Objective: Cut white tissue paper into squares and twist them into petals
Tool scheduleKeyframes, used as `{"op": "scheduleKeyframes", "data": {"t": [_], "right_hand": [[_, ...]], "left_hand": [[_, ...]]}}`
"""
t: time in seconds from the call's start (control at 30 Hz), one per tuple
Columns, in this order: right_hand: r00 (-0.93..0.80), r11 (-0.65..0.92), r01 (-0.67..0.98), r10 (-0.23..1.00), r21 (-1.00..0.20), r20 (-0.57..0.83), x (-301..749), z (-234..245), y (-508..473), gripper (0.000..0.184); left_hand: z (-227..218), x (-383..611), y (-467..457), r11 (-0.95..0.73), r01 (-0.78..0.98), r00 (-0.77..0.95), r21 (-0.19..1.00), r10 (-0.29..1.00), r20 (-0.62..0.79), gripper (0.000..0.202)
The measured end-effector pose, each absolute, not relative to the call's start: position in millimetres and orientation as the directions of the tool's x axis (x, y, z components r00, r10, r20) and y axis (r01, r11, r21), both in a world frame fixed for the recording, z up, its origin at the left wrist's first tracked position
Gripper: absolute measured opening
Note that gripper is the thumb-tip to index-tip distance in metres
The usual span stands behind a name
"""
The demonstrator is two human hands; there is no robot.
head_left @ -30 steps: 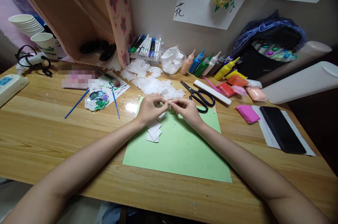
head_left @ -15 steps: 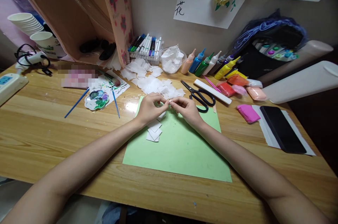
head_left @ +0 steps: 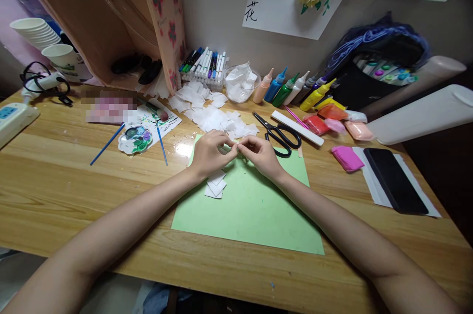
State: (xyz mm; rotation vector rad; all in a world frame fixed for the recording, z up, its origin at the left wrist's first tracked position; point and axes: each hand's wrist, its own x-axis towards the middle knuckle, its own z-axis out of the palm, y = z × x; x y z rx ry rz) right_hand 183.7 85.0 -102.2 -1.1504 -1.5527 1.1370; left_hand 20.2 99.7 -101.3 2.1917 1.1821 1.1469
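Over the upper part of a green sheet of paper [head_left: 254,220], my left hand [head_left: 210,154] and my right hand [head_left: 263,155] meet at the fingertips. Each thumb and forefinger is pinched together; whatever lies between them is too small and hidden to make out. Several overlapping white paper squares [head_left: 215,189] lie on the green sheet just below my left hand, which partly covers them. Beyond the hands spreads a heap of torn white paper pieces [head_left: 221,121]. Black-handled scissors [head_left: 284,139] rest right of my right hand, partly over the sheet's edge.
Behind stand a marker box [head_left: 205,65], a clear bowl with white paper [head_left: 242,85] and several paint bottles [head_left: 277,89]. Clay packets [head_left: 316,124] and a phone [head_left: 395,181] lie right. To the left are a paint palette [head_left: 135,140], brushes [head_left: 107,145] and paper cups [head_left: 64,60].
My left hand has shifted slightly and covers more of the white paper squares. Both hands stay pinched together at nearly the same spot.
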Motion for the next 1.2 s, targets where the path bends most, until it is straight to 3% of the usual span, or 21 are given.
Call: {"op": "scheduleKeyframes", "data": {"t": [0.2, 0.77, 0.9, 1.03, 1.2], "right_hand": [[-0.191, 0.151, 0.198, 0.975, -0.969, 0.112, 184, -104, 85, 0.018], [-0.102, 0.086, 0.147, 0.992, -0.985, 0.071, 186, -106, 86, 0.018], [-0.116, 0.068, 0.123, 0.992, -0.990, 0.053, 186, -107, 88, 0.025], [-0.162, 0.093, 0.220, 0.985, -0.971, 0.057, 184, -104, 86, 0.029], [-0.161, 0.142, 0.296, 0.982, -0.945, 0.098, 182, -102, 85, 0.029]], "left_hand": [[-101, 21, 99, -0.547, 0.546, 0.283, 0.634, 0.833, 0.475, 0.011], [-99, 18, 107, -0.311, 0.476, 0.071, 0.823, 0.946, 0.316, 0.016], [-98, 19, 102, -0.385, 0.547, 0.121, 0.743, 0.915, 0.385, 0.013], [-96, 21, 96, -0.501, 0.618, 0.244, 0.606, 0.855, 0.457, 0.008], [-95, 21, 95, -0.508, 0.606, 0.254, 0.612, 0.853, 0.456, 0.008]]}}
